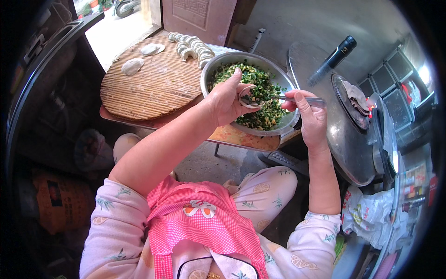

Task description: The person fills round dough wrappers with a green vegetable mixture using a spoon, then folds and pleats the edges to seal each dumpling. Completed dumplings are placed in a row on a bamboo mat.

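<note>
My left hand [228,99] cups a round dough wrapper [248,96] over the near left side of a metal bowl [284,120]. Chopped green and yellow filling [256,78] fills much of the bowl, and some lies in the wrapper. In my right hand [310,111] is a metal utensil [315,101]; its far end reaches toward the wrapper and is hidden by filling. To the left, a round ridged board [153,87] made of stalks carries flat dough wrappers [133,66] and, at its far edge, rows of folded dumplings [195,48].
A low table [240,137] supports the bowl and board. Right of it stand a large round metal lid [343,150], a dark-capped bottle [334,57] and a folded cloth [356,96]. A white plastic bag [369,214] sits lower right. Behind the table is a door [198,17].
</note>
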A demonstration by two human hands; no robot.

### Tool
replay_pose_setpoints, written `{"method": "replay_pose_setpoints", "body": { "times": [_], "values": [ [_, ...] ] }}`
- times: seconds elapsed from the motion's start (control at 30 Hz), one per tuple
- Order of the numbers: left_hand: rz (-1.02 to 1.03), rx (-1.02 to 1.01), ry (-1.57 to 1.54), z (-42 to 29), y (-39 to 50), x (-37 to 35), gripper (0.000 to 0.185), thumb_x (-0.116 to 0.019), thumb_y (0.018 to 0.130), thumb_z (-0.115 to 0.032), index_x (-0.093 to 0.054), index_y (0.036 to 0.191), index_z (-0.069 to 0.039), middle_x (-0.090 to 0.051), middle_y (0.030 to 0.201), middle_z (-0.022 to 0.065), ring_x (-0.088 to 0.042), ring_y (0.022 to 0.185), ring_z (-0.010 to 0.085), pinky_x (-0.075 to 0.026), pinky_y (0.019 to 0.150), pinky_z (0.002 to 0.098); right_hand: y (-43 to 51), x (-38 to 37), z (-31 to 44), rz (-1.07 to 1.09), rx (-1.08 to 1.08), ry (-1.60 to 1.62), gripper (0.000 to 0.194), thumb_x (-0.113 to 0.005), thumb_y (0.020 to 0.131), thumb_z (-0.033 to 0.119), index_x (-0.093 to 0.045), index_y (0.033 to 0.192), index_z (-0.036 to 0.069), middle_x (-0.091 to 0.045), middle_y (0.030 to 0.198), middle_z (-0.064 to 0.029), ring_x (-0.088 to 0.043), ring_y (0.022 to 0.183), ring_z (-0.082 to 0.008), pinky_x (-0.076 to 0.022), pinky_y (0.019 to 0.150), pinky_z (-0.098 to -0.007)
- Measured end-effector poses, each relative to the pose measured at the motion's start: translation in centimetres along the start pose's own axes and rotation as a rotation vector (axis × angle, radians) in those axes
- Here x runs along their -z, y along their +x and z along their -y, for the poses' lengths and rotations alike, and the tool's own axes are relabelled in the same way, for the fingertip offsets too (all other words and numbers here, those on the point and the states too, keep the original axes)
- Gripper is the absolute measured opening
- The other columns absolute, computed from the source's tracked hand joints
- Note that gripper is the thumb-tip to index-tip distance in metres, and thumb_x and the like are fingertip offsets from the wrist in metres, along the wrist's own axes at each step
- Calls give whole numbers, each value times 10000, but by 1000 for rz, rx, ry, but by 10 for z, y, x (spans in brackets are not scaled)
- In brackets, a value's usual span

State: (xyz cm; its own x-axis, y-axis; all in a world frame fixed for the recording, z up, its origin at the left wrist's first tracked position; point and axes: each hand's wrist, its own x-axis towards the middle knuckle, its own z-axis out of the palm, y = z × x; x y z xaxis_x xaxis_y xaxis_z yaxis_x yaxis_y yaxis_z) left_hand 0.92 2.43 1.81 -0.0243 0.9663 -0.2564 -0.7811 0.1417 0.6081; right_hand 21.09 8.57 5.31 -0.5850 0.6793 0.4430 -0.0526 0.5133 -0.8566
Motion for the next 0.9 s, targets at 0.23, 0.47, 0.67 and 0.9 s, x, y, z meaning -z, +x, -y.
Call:
{"method": "replay_pose_setpoints", "body": {
  "times": [0.23, 0.47, 0.67, 0.9],
  "values": [
    [47, -47, 7, -2, -6, 1, 677, -268, 1012, -512, -465, 1266, 84, -582, 1216, 160, -571, 1127, 286, -463, 1009, 462, 5, 20, -8, -175, -28, 253, 283, -551, 977, 271, -673, 1019, 20, -686, 863, -57, -646, 760, -118, -492, 727, -238],
    [102, 15, 12, -2, -10, 1, 675, -308, 999, -529, -505, 1231, 74, -603, 1183, 160, -592, 1097, 294, -485, 979, 458, 14, 26, -31, 5, -245, 485, 274, -582, 958, 273, -668, 993, 15, -675, 835, -47, -647, 760, -109, -516, 739, -236],
    [83, 42, 16, -2, -10, 0, 676, -353, 983, -548, -560, 1168, 68, -618, 1158, 163, -605, 1075, 287, -507, 949, 450, 17, 28, -42, 37, -269, 494, 266, -598, 948, 271, -670, 984, 17, -678, 852, -49, -647, 761, -113, -518, 738, -241],
    [33, -14, -44, 0, -3, 5, 663, -350, 988, -538, -529, 1210, 61, -622, 1158, 150, -597, 1085, 277, -513, 948, 443, 14, 19, -32, 102, 10, 322, 255, -592, 948, 253, -682, 1012, 23, -685, 905, -58, -634, 813, -142, -486, 806, -274]
  ]
}}
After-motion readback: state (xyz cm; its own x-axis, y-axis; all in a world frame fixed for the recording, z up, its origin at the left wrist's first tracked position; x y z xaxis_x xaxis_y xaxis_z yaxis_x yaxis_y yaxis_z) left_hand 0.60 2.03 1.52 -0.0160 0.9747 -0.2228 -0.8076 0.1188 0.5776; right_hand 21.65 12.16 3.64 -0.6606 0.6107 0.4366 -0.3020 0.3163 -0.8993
